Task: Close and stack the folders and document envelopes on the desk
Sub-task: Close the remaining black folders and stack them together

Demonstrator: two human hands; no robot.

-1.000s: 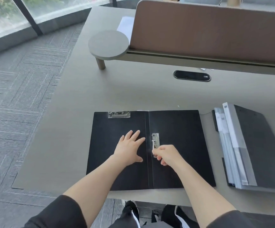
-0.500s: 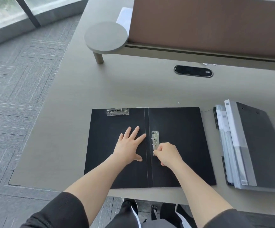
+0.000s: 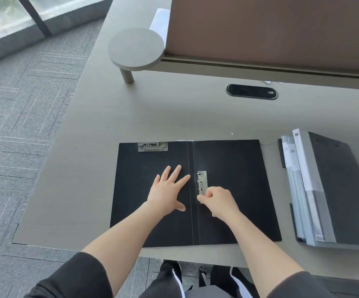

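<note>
A black folder (image 3: 234, 168) lies open and flat near the front edge of the grey desk (image 3: 152, 108). It has a metal clip (image 3: 152, 146) at the top of its left leaf and a metal spine clamp (image 3: 202, 181) just right of the fold. My left hand (image 3: 168, 190) rests flat on the left leaf with fingers spread. My right hand (image 3: 218, 201) pinches the near end of the spine clamp. To the right lies a stack of closed folders and clear envelopes (image 3: 324, 190), a dark grey folder on top.
A brown divider panel (image 3: 270, 29) with a round grey shelf (image 3: 136, 49) on a leg stands at the back. An oval cable port (image 3: 252, 91) is set in the desk. White paper (image 3: 160, 20) lies behind the shelf. Carpet floor lies to the left.
Both hands stay in nearly the same place on the folder. My right hand's fingers have closed tighter on the clamp's near end. The head view has shifted slightly.
</note>
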